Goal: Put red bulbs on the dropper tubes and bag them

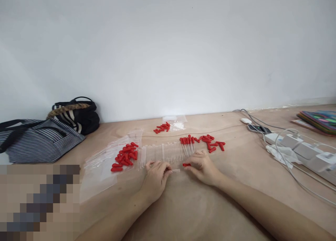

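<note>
Between the fingers of my left hand (pixel 156 178) is a clear glass dropper tube (pixel 176 170), its end pointing right. My right hand (pixel 204 168) pinches a red rubber dropper bulb (pixel 186 164), a short gap away from the tube's end. Just beyond both hands lies a row of clear dropper tubes (pixel 162 152). At the row's right end, several tubes wear red bulbs (pixel 187 140). Loose red bulbs (pixel 210 142) lie to the right of these. Another heap of red bulbs (pixel 126 155) rests on clear plastic bags (pixel 105 167) at the left.
Farther back are more red bulbs (pixel 162 127) beside a small clear bag (pixel 177 123). A striped bag (pixel 44 139) and a black bag (pixel 86 115) stand at the left. On the right are a phone (pixel 258 128), cables, a power strip with white chargers (pixel 306 150) and colourful booklets (pixel 319 120).
</note>
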`<state>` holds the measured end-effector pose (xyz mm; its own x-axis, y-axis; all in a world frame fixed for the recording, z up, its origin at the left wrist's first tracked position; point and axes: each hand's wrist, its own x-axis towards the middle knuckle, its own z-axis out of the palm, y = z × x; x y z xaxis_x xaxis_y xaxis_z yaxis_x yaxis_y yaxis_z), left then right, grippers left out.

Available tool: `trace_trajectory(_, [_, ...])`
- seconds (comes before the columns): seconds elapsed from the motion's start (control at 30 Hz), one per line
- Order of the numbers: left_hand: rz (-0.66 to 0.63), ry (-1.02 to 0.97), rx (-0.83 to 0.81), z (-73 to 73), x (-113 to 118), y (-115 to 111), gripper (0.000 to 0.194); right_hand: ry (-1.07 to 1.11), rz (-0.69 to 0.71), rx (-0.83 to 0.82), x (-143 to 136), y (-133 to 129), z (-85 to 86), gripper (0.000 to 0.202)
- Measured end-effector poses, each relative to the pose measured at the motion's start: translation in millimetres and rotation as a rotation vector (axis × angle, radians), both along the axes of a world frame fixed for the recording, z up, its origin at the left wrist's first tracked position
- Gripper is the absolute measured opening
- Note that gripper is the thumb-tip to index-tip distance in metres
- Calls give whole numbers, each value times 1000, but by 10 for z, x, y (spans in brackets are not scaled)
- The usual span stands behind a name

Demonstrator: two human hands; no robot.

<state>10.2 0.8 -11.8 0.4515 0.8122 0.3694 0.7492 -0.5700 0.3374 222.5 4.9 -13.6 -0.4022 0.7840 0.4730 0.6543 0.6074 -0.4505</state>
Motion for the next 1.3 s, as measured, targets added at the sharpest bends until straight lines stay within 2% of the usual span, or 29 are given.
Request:
trace_trajectory(0.2, [-25,-30,-18,18,-6,-2,15,-51,35,-14,-49,-20,-34,15])
trace_trajectory(0.53, [-89,12,6,45,6,-19,19,-7,144,-73,-75,-57,0,5])
trace_trajectory(0.77, [-92,58,102,52,28,-42,18,36,147,-76,-83,-63,-34,6])
trace_trajectory(1.1, [-58,47,131,70,52,-97,18,117,155,-43,-123,-44,-79,14])
trace_trajectory(1.3, [-59,20,156,46,59,-116,17,172,126,-14,-136,-38,-112,12])
